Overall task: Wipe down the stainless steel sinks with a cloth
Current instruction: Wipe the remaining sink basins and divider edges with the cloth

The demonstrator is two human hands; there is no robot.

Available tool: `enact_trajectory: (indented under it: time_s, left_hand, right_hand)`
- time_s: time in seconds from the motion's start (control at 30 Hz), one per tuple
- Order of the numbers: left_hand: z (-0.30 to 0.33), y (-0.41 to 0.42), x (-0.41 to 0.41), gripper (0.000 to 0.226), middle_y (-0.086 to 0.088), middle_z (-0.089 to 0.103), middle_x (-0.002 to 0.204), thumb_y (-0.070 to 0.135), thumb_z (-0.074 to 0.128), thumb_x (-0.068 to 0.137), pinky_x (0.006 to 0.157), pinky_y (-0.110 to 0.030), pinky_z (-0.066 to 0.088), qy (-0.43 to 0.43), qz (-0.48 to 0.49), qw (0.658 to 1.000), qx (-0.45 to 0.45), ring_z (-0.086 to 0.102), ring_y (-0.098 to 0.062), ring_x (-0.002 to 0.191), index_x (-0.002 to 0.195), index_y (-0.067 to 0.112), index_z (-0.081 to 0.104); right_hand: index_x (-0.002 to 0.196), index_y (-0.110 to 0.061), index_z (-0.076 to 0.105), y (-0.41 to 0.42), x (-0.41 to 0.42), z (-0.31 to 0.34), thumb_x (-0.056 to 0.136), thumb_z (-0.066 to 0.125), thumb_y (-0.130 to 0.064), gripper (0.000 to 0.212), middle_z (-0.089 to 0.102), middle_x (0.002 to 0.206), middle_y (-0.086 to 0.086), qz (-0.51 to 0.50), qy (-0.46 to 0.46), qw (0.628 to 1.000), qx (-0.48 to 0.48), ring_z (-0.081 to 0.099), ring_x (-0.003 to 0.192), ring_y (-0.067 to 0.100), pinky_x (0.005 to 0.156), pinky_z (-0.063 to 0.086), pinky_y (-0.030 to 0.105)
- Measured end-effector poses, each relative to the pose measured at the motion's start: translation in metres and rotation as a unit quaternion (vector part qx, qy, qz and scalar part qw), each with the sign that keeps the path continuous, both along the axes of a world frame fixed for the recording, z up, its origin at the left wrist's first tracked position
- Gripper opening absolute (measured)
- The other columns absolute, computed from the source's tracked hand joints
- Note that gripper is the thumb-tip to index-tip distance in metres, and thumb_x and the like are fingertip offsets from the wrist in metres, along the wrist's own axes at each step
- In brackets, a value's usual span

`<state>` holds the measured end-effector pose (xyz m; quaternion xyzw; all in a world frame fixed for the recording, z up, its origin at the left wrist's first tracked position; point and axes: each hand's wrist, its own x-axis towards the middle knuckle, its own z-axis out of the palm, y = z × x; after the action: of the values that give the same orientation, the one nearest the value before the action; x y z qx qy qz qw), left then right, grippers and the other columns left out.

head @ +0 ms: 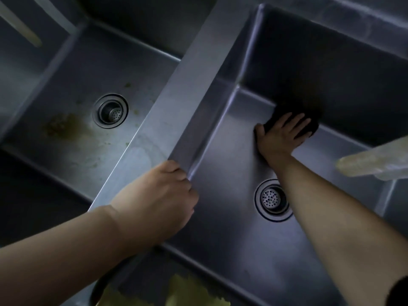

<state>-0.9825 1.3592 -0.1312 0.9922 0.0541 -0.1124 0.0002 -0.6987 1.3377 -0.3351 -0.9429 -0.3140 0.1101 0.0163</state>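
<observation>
Right hand flat, fingers straight and spread, pressing down on a dark crumpled cloth at the far edge of the floor of the right stainless steel basin, where floor meets back wall. Cloth lying under the fingers and poking out past the fingertips, thumb resting on bare steel beside it. Right forearm crossing just beside the round perforated drain strainer. Left hand curled over the near end of the flat steel divider between the two basins, fingers hooked over its edge into the right basin. Left stainless steel basin smeared with greenish-brown stains near its own round drain. Pale blurred faucet spout at the right edge.
</observation>
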Motion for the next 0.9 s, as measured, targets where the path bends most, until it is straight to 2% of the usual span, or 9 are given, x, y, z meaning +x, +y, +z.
enact_trajectory:
  time_s: [0.13,0.23,0.33,0.43,0.6,0.73,0.8,0.9]
  left_hand:
    - [-0.002,0.000,0.000,0.018,0.002,0.052,0.055,0.028,0.068,0.072,0.071,-0.034,0.037,0.005,0.005,1.000,0.017,0.054,-0.025,0.057,0.059,0.024,0.056]
    - [-0.004,-0.001,-0.002,0.016,0.002,0.053,0.055,0.027,0.070,0.069,0.072,-0.035,0.036,0.016,0.010,1.000,0.025,0.054,-0.025,0.058,0.060,0.023,0.057]
    - [-0.005,-0.001,-0.001,0.017,0.002,0.053,0.055,0.028,0.070,0.067,0.071,-0.034,0.033,0.020,0.014,0.999,0.030,0.054,-0.024,0.057,0.059,0.023,0.056]
    - [-0.005,-0.002,0.000,0.018,0.002,0.052,0.054,0.028,0.071,0.066,0.071,-0.034,0.033,0.020,0.016,0.999,0.038,0.054,-0.024,0.057,0.058,0.023,0.055]
    - [-0.003,-0.004,0.000,0.020,0.001,0.052,0.053,0.024,0.071,0.069,0.069,-0.035,0.036,0.005,0.015,0.998,0.056,0.053,-0.025,0.056,0.057,0.023,0.055]
    - [0.000,-0.006,0.000,0.018,0.000,0.056,0.055,0.025,0.065,0.074,0.071,-0.036,0.040,-0.013,0.013,0.998,0.059,0.055,-0.025,0.058,0.060,0.023,0.056]
    - [0.001,-0.007,0.001,0.015,0.000,0.057,0.055,0.024,0.065,0.072,0.071,-0.037,0.043,-0.014,0.016,0.998,0.060,0.056,-0.025,0.058,0.060,0.022,0.056]
    - [0.002,-0.009,-0.001,0.016,-0.001,0.058,0.056,0.021,0.066,0.071,0.074,-0.035,0.038,-0.003,0.022,0.997,0.068,0.058,-0.025,0.060,0.059,0.021,0.054]
  right_hand:
    - [0.148,0.001,0.011,0.047,-0.025,-0.001,0.086,0.036,-0.054,0.087,0.000,0.153,0.033,-0.027,0.035,0.999,-0.006,-0.005,0.141,0.048,0.110,-0.007,0.063]
    - [0.149,-0.001,0.011,0.056,-0.034,-0.006,0.087,0.034,-0.051,0.083,0.000,0.153,0.033,-0.005,0.024,1.000,-0.009,-0.004,0.142,0.047,0.110,-0.007,0.063]
    - [0.151,-0.009,0.008,0.055,-0.037,-0.008,0.089,0.033,-0.049,0.077,-0.004,0.156,0.026,0.095,-0.005,0.995,-0.010,-0.008,0.143,0.041,0.111,-0.010,0.060]
    - [0.152,-0.016,0.001,0.059,-0.044,-0.005,0.092,0.032,-0.050,0.075,-0.008,0.159,0.014,0.245,0.007,0.970,0.002,-0.012,0.145,0.031,0.112,-0.013,0.055]
    - [0.152,-0.016,0.003,0.031,-0.068,-0.003,0.090,0.034,-0.047,0.075,0.000,0.159,0.014,0.315,0.028,0.948,0.032,-0.007,0.146,0.030,0.114,-0.012,0.053]
    - [0.151,-0.013,0.011,-0.021,-0.107,-0.004,0.087,0.038,-0.046,0.078,0.008,0.158,0.018,0.407,0.048,0.912,0.026,-0.001,0.146,0.035,0.114,-0.006,0.057]
    - [0.150,-0.010,0.021,-0.048,-0.131,-0.005,0.085,0.044,-0.047,0.078,0.020,0.155,0.021,0.463,0.042,0.885,0.029,0.009,0.144,0.040,0.113,0.001,0.062]
    - [0.147,-0.009,0.030,-0.084,-0.159,-0.007,0.082,0.051,-0.047,0.078,0.033,0.149,0.022,0.543,0.045,0.837,0.038,0.021,0.141,0.043,0.109,0.012,0.068]
